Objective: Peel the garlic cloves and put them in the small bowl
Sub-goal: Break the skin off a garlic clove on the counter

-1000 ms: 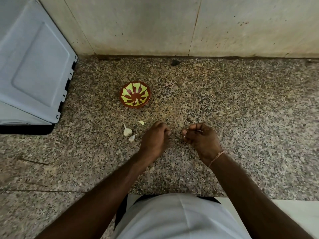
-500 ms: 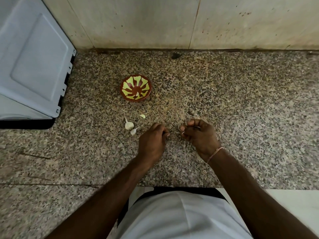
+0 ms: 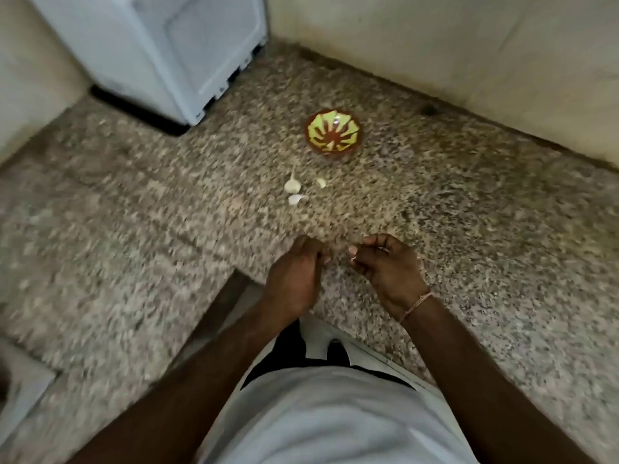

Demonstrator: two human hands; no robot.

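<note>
We are pinching something small, seemingly a garlic clove (image 3: 352,258), in the right hand (image 3: 390,267); left hand (image 3: 296,272) curled, contents unclear. We are aiming to strip skin cleanly before reaching the small bowl (image 3: 335,133).

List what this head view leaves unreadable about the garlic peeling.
- Right hand: curled fingers and motion blur hide what it pinches.
- Left hand: seen from behind, its grip is hidden.
- Small bowl: pattern and glare mask any cloves inside.
- Garlic pieces: too small, peeled or not.

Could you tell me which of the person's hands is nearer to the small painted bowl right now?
Neither clearly. The left hand sits below the bowl, slightly left; the right hand sits below it, slightly right.
</note>
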